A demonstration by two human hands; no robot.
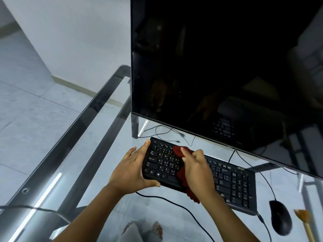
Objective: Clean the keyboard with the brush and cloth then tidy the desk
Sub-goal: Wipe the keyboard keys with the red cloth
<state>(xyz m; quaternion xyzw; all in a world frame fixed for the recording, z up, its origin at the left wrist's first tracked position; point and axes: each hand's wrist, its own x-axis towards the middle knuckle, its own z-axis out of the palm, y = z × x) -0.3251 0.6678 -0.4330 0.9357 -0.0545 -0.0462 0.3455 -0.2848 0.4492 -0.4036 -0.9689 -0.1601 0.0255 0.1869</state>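
Cloth step under way. Keyboard (201,173) lies on the glass worktop (97,154) just in front of the monitor (227,67). Left hand (132,170) clamps its left end, thumb on the near edge. Right hand (197,168) presses the red cloth (178,151) flat on the middle keys. Brush (303,217) rests near the worktop's right edge, beside the mouse (280,219). Next, probably: wipe rightward over the uncovered keys.

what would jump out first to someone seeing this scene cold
The huge dark monitor fills the upper right, standing on a glass desk. Below it, the right hand presses a red cloth onto the black keyboard, while the left hand grips its left end.
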